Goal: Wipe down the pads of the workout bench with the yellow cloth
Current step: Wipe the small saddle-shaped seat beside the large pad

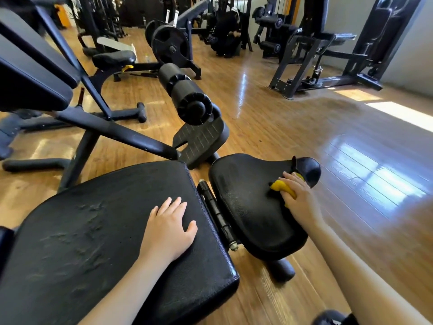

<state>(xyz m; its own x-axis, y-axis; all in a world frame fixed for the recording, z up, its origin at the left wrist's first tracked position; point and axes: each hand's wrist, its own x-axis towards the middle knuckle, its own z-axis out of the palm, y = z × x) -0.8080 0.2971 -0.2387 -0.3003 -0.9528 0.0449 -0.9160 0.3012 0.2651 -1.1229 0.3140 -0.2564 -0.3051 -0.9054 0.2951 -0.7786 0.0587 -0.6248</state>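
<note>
The workout bench fills the lower half of the view. Its large black back pad (93, 231) is cracked and worn at the left. My left hand (169, 227) rests flat on that pad with straight fingers. To the right lies the smaller black seat pad (243, 202). My right hand (301, 200) presses the yellow cloth (280, 186) down on the seat pad's far right end, fingers curled over the crumpled cloth. Most of the cloth is hidden under the hand.
A black foam leg roller (185, 92) and a ribbed foot plate (201, 139) stand just beyond the seat. Another bench frame (82, 118) is at the left. Weight machines (328, 43) line the back. A person in dark clothes (227, 34) crouches far off. Wooden floor (351, 148) lies to the right.
</note>
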